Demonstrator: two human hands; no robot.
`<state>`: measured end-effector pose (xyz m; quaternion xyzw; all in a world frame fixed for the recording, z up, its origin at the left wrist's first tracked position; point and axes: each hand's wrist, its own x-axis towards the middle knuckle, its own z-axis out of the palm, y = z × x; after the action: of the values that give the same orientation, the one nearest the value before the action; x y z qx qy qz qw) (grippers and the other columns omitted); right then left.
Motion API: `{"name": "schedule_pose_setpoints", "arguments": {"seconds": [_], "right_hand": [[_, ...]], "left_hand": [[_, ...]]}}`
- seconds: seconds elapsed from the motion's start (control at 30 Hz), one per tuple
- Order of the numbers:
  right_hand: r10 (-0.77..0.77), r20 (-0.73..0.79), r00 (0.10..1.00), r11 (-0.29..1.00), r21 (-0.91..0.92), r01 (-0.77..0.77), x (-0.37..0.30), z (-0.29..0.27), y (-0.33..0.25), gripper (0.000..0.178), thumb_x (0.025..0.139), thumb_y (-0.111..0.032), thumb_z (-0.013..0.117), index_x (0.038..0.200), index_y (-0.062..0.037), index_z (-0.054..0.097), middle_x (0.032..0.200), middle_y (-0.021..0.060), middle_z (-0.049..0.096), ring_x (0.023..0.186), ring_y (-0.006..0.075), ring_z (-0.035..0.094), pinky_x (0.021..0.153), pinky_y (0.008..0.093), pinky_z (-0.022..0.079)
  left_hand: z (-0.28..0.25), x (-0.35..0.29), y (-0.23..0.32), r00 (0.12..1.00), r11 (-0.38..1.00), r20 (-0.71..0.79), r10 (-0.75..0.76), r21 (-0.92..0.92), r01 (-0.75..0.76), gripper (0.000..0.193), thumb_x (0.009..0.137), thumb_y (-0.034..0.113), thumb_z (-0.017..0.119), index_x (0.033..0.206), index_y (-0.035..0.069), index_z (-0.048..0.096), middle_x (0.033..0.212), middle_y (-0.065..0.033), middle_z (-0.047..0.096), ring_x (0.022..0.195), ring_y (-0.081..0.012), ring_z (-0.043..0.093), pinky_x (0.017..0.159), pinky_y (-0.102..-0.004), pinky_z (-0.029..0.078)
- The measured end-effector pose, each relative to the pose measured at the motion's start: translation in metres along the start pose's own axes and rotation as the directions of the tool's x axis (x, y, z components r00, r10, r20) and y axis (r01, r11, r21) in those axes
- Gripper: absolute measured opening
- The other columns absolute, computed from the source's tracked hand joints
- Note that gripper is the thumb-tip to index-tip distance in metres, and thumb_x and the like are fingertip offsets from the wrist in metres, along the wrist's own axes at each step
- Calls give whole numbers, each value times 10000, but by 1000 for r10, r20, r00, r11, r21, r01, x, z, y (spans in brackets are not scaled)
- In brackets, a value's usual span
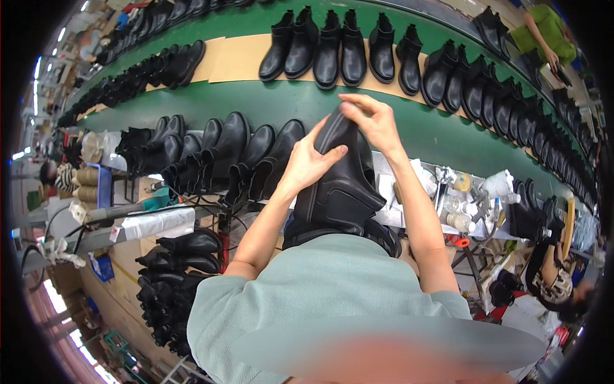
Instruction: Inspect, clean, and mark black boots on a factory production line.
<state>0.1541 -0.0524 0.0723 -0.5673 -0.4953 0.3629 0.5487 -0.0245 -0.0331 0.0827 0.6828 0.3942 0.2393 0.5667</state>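
A black ankle boot is held close in front of my body, its toe pointing away from me and its shaft near my waist. My left hand grips it around the left side near the toe, thumb lying across the upper. At the toe end, my right hand has its thumb and fingers bent together against the sole's edge. Whether something small sits between those right fingertips is hidden. Just left of the held boot, several black boots lie along the near edge of the green bench.
Across the green bench, rows of black boots stand on tan cardboard. Jars and bottles crowd a shelf at right. More boots are stacked low at left. Another person is at the far right.
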Motion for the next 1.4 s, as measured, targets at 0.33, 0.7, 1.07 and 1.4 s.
{"name": "schedule_pose_setpoints", "arguments": {"seconds": [0.33, 0.7, 1.07, 1.4], "right_hand": [[635, -22, 772, 745, -247, -619, -117, -50, 184, 868, 718, -468, 720, 1246, 145, 408, 1074, 261, 594, 1030, 299, 585, 874, 343, 464], [670, 115, 733, 699, 236, -675, -114, -26, 143, 578, 715, -244, 779, 1105, 77, 498, 1030, 128, 602, 871, 197, 607, 771, 314, 489], [715, 167, 679, 229, 862, -453, -41, -29, 110, 404, 815, -308, 683, 1108, -71, 537, 1160, 185, 492, 1062, 310, 512, 965, 441, 423], [744, 134, 655, 206, 886, -415, -25, -37, 92, 418, 806, -323, 692, 1110, -82, 536, 1100, 177, 505, 1062, 310, 508, 933, 428, 459]], "left_hand": [[-42, 14, -33, 928, 816, -40, -370, -491, 305, 511, 752, 177, 736, 1155, -39, 508, 954, -138, 637, 777, -178, 642, 668, -293, 538], [7, 8, -163, 830, 573, 91, -551, -682, 455, 530, 834, 380, 636, 1154, -29, 531, 1068, -155, 610, 943, -237, 609, 824, -356, 506], [21, 67, -105, 772, -66, 230, -592, -969, 238, 415, 902, 319, 496, 1182, 15, 462, 1224, -210, 468, 1146, -396, 456, 928, -578, 418], [25, 81, -83, 728, -167, 312, -611, -949, 267, 489, 904, 428, 461, 1173, 21, 501, 1228, -235, 438, 1158, -431, 407, 921, -508, 467]]}}
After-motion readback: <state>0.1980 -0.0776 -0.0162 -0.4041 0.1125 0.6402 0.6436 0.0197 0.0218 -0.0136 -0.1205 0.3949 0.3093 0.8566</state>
